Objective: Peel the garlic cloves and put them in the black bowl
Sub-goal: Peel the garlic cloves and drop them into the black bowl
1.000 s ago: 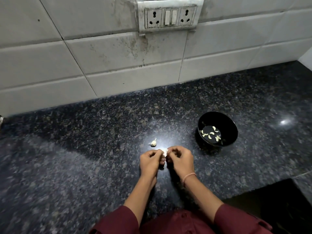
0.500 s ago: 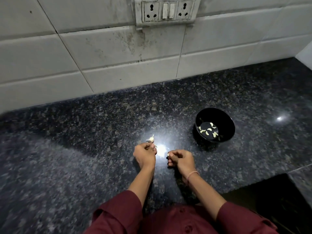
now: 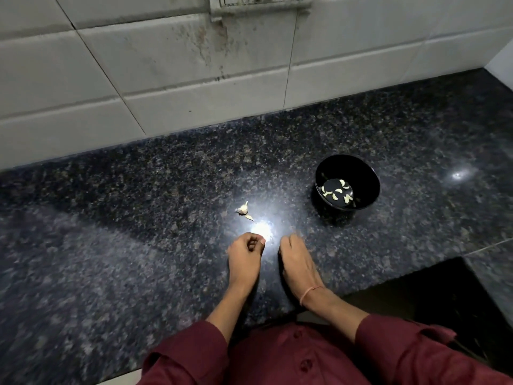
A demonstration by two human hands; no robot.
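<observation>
Black bowl (image 3: 366, 173): stands upright on the dark speckled granite desk (image 3: 133, 223). Several peeled garlic cloves (image 3: 336, 192) lie on its bottom, pale against the black.

Left of the bowl and well apart from it, a small unpeeled piece of garlic (image 3: 243, 208) lies on the desk. A pale sliver (image 3: 249, 217) lies just beside that piece, on its side away from the wall; whether it is skin or a clove cannot be told.

Left hand (image 3: 244, 254): over the desk, left of the bowl and nearer the person. Its fingers are curled in toward the palm, with the thumb tip by the forefinger. Nothing is seen between them.

Right hand (image 3: 297, 258): between the left hand and the bowl, touching neither. Its back faces up and the fingers bend down toward the desk. It is blurred, so I cannot tell how the fingertips lie or whether they pinch anything. A thin pinkish band (image 3: 309, 294) circles its wrist.

A bright glare (image 3: 262, 229) sits on the desk between the two hands and the garlic piece.

Behind the bowl rises a stained white tiled wall (image 3: 180, 79), with a socket plate (image 3: 261, 1) at its top edge. Both forearms come out of maroon sleeves (image 3: 191, 354).
</observation>
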